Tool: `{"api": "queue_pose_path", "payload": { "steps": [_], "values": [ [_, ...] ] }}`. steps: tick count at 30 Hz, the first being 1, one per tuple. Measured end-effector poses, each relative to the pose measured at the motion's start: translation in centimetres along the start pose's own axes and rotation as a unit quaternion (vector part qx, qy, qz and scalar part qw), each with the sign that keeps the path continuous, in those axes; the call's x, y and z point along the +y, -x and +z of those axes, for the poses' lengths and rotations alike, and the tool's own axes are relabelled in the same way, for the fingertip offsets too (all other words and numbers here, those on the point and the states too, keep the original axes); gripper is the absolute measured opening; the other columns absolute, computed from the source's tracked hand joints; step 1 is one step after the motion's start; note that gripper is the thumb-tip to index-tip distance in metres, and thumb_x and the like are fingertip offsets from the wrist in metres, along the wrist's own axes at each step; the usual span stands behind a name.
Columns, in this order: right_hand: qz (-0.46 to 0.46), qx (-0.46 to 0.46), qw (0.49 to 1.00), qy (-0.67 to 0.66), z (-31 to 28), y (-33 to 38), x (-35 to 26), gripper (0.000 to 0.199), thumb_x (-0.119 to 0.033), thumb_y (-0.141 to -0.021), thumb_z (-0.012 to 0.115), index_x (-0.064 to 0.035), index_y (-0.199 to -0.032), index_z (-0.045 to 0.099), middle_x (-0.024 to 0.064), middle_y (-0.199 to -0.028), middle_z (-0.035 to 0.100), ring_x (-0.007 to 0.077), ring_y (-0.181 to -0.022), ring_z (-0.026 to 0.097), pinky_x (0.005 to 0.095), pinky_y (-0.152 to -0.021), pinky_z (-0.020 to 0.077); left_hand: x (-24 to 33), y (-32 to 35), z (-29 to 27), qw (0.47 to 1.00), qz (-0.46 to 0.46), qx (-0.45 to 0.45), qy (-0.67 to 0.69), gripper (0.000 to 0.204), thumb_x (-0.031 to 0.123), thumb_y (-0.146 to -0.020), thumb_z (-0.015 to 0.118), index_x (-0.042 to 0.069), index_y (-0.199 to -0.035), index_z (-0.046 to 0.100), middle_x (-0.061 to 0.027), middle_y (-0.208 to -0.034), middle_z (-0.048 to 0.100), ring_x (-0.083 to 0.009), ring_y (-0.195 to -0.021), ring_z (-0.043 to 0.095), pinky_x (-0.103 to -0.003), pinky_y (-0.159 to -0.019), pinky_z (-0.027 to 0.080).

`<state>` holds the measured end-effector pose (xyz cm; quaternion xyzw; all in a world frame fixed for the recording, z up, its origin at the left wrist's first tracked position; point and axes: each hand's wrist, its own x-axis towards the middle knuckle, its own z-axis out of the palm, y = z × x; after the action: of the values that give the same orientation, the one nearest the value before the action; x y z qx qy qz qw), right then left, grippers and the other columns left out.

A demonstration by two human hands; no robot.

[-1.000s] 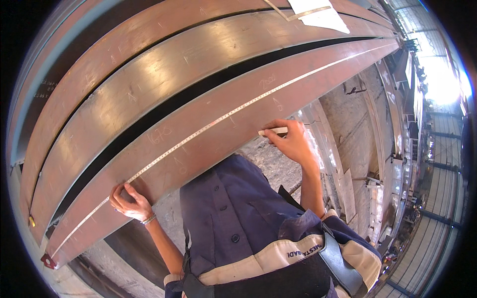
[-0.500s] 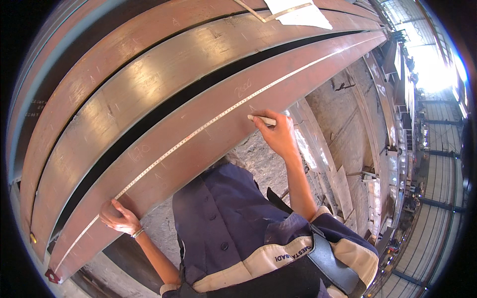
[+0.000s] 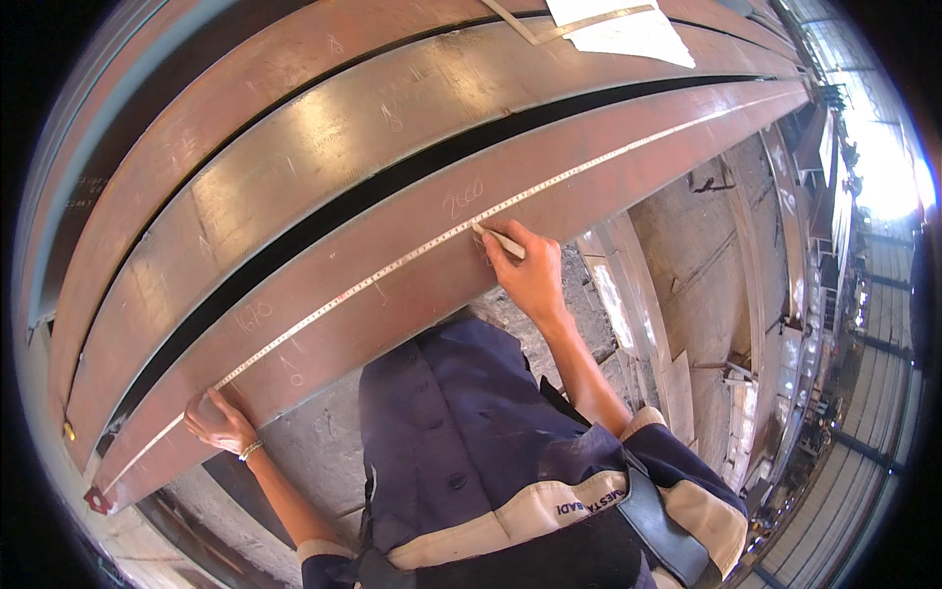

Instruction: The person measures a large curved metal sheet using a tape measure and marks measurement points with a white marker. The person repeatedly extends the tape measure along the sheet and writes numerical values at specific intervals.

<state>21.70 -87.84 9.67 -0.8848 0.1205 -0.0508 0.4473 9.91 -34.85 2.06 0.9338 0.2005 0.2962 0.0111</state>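
Note:
A long reddish-brown steel beam [image 3: 392, 294] stretches across in front of me. Along its face lies a pale measuring tape [image 3: 324, 310]. My right hand [image 3: 531, 275] pinches a whitish stick of chalk [image 3: 504, 241], whose tip meets the beam right beside the tape's near edge. Farther left, my left hand [image 3: 224, 426] curls over the tape and holds it against the beam. A rounded brownish shape shows by its fingers; I cannot make out what it is. Chalk marks and handwritten figures are scattered on the steel. A small red piece [image 3: 97, 500] sits at the tape's left end.
Beyond a dark gap lies another, shinier steel beam [image 3: 324, 137], with more behind it. White paper [image 3: 623, 37] and a thin angled strip [image 3: 589, 22] rest at the far side. Metal strips [image 3: 633, 285] lie on the ground to the right.
My right hand has moved left and up to the tape, bringing the chalk tip to its edge. The left hand stays on the tape. The view has shifted slightly.

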Motion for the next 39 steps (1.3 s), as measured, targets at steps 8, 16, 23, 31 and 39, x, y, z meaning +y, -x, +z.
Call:
{"api": "queue_pose_path", "payload": {
  "steps": [8,16,23,31,39],
  "values": [
    [-0.012,-0.029,0.999,-0.005,-0.3,-0.5,0.6,0.018,-0.015,-0.097,0.074,-0.0047,-0.112,0.078,0.0187,-0.103,0.079,0.0380,-0.096,0.077,0.0424,-0.084,0.0602,-0.4,0.3,0.0,0.998,-0.015,-0.009,-0.056,0.049,0.053,-0.103,0.067,0.007,-0.117,0.064,-0.0138,-0.114,0.066,-0.0391,-0.112,0.061,-0.057,-0.093,0.049],
    [-0.039,-0.031,0.999,0.012,-0.1,-0.4,1.0,0.018,-0.014,-0.096,0.075,-0.0054,-0.112,0.079,0.0183,-0.103,0.079,0.0369,-0.095,0.077,0.0419,-0.084,0.0603,-1.0,0.4,0.4,0.998,-0.023,-0.005,-0.050,0.049,0.052,-0.103,0.068,0.004,-0.118,0.064,-0.0156,-0.114,0.066,-0.0402,-0.111,0.061,-0.057,-0.096,0.048],
    [-0.019,-0.014,1.000,0.007,0.1,-0.3,0.7,0.017,-0.014,-0.096,0.076,-0.0066,-0.111,0.079,0.0175,-0.098,0.079,0.0360,-0.091,0.078,0.0412,-0.081,0.0604,-1.1,0.7,0.5,0.999,-0.034,0.010,-0.033,0.051,0.051,-0.102,0.069,0.004,-0.121,0.065,-0.0154,-0.117,0.068,-0.0395,-0.113,0.061,-0.056,-0.097,0.048],
    [-0.038,0.000,0.999,0.019,0.4,0.1,0.8,0.016,-0.015,-0.096,0.075,-0.0071,-0.109,0.079,0.0174,-0.098,0.079,0.0363,-0.090,0.078,0.0422,-0.080,0.0602,-0.5,0.7,0.4,0.998,-0.026,0.050,-0.028,0.046,0.048,-0.102,0.072,0.004,-0.115,0.066,-0.0137,-0.111,0.068,-0.0378,-0.108,0.063,-0.054,-0.093,0.049],
    [-0.060,0.006,0.998,0.031,0.4,0.1,0.8,0.017,-0.015,-0.096,0.075,-0.0074,-0.111,0.079,0.0181,-0.101,0.079,0.0371,-0.093,0.077,0.0427,-0.083,0.0605,-1.5,0.8,1.1,0.996,-0.002,0.086,-0.038,0.047,0.050,-0.101,0.073,0.005,-0.113,0.068,-0.0118,-0.109,0.068,-0.0365,-0.105,0.064,-0.053,-0.091,0.050]
  ]
}}
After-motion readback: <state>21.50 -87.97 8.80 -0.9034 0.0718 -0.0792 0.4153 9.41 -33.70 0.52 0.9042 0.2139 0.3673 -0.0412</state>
